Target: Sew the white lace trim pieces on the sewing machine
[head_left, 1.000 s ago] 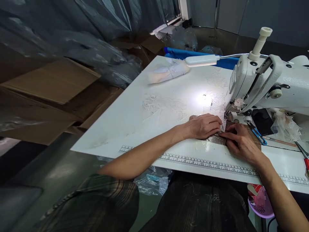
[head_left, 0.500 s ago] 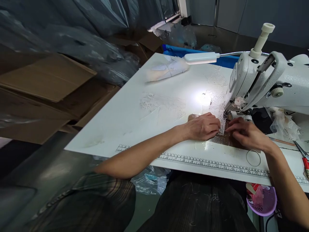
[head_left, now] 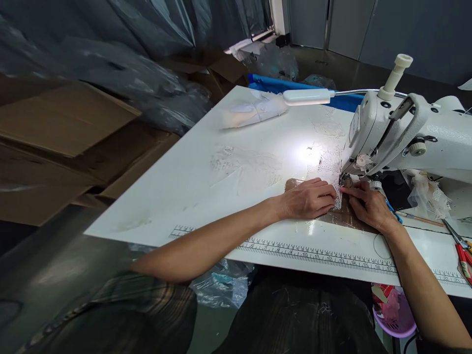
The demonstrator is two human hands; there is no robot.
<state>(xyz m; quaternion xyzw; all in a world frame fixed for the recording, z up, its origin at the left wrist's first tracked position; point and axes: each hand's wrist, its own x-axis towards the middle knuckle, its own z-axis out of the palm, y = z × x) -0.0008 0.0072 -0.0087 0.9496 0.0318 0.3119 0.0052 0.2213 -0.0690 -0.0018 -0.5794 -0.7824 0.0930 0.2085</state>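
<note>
A narrow strip of white lace (head_left: 338, 200) runs toward me from under the presser foot (head_left: 343, 180) of a white sewing machine (head_left: 387, 129). My left hand (head_left: 314, 199) lies on its left side, fingers curled and pressed together at the lace edge. From the right, my right hand (head_left: 369, 204) reaches in close to the presser foot, its index finger stretched to the lace and the other fingers folded; its fingertips pinch the lace's right edge. Brown tape-like sheeting (head_left: 344, 219) covers the surface beneath both hands. More lace (head_left: 328, 157) lies behind the foot under bright light.
The white table (head_left: 147, 196) has a printed ruler (head_left: 306, 255) along its front edge. A wrapped bundle (head_left: 254, 113) and sheer lace pieces (head_left: 247, 164) lie leftward. Scissors (head_left: 457, 241) rest at right. A lamp (head_left: 308, 97) hangs above; cardboard boxes (head_left: 66, 118) stand beyond the left edge.
My right hand has shifted closer to the presser foot, its index finger now reaching the lace beside it. My left hand stays about where it was on the lace. The view has tilted slightly.
</note>
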